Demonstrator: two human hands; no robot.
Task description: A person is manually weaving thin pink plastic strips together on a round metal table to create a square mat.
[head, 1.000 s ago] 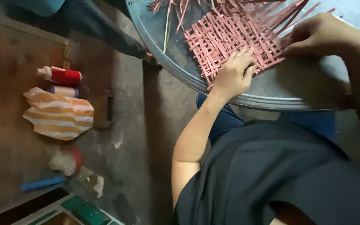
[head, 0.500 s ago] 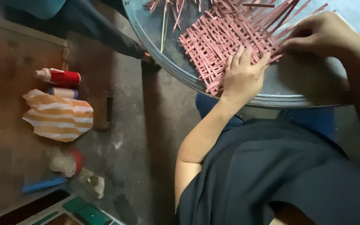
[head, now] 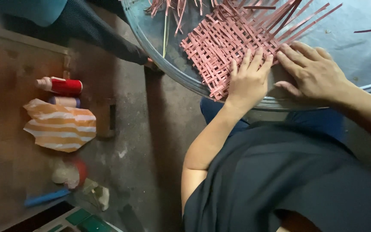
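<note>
We press our left hand (head: 247,81) flat, fingers spread, on the near edge of the woven mat (head: 230,47) of reddish strips. Our right hand (head: 312,71) lies just beside it, palm down and fingers loosely spread, its fingertips touching the mat's near corner. The mat lies under and beyond both hands on a round metal tray (head: 151,38), with loose strip ends fanning out past our fingers. Well to the left of our left hand, on the floor, lie a red bottle (head: 63,86) and a striped bag (head: 61,129).
</note>
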